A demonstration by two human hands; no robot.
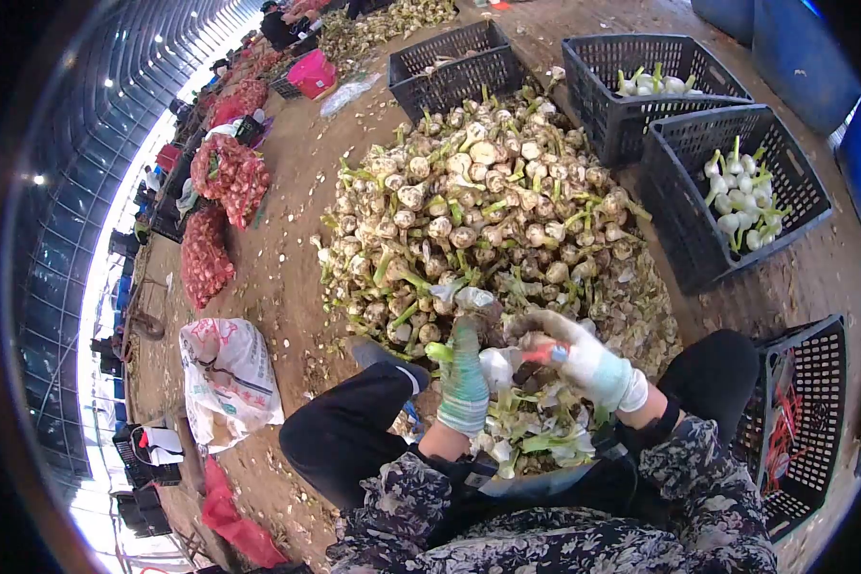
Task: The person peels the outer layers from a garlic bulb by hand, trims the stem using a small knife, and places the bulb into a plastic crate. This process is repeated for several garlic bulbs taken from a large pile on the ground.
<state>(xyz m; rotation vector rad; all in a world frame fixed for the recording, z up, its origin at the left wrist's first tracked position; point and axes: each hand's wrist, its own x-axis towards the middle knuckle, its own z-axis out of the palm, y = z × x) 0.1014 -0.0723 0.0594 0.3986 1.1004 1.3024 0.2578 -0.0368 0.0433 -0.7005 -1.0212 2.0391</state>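
My left hand (pixel 465 373), in a white and green glove, is closed round a garlic bulb (pixel 496 367) whose green stem end (pixel 438 352) sticks out to the left. My right hand (pixel 584 359), gloved too, is wrapped round a small tool with a red-orange part (pixel 545 353), held close to the bulb's right side. Both hands are above my lap, where peeled skins and green leaves (pixel 545 430) lie. Just beyond them rises a large heap of untrimmed garlic (pixel 488 201).
Black crates stand at the right (pixel 737 196), back right (pixel 655 91) and back (pixel 454 72), some holding white garlic. Another crate (pixel 808 421) is beside my right knee. A white sack (pixel 228 378) and red net bags (pixel 230 177) lie left. People sit far back.
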